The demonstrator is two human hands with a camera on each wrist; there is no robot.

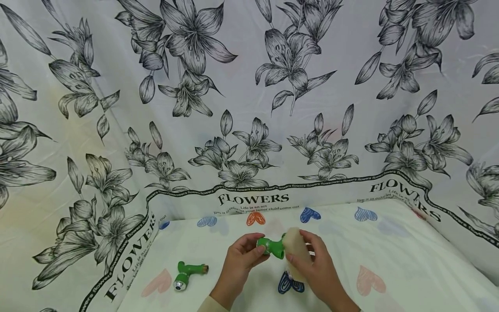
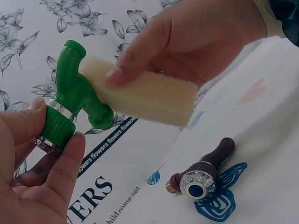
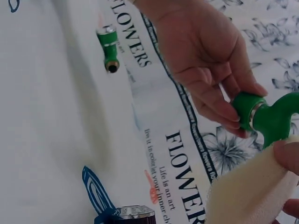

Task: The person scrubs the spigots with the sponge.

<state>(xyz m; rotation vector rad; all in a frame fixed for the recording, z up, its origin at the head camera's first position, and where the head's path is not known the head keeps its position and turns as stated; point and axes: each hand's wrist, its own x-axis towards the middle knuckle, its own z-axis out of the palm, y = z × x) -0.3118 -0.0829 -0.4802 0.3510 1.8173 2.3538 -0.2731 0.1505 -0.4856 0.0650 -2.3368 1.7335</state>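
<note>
My left hand (image 1: pixel 238 256) pinches a green tap (image 1: pixel 273 247) by its ribbed knob, between thumb and fingers. In the left wrist view this tap (image 2: pixel 77 88) has a silver band next to the knob and a curved spout. A cream sponge block (image 1: pixel 297 253) is gripped by my right hand (image 1: pixel 320 265), thumb on its near face. The sponge (image 2: pixel 145 95) lies up against the tap's body in the left wrist view. Both things are held above the bed-like white cloth.
A second green tap (image 1: pixel 189 272) lies on the heart-patterned cloth (image 1: pixel 218 299) to the left. Below the hands, a dark brown tap (image 2: pixel 205 172) with a clear, blue-centred knob rests on the cloth. A flower-printed curtain (image 1: pixel 249 99) hangs behind.
</note>
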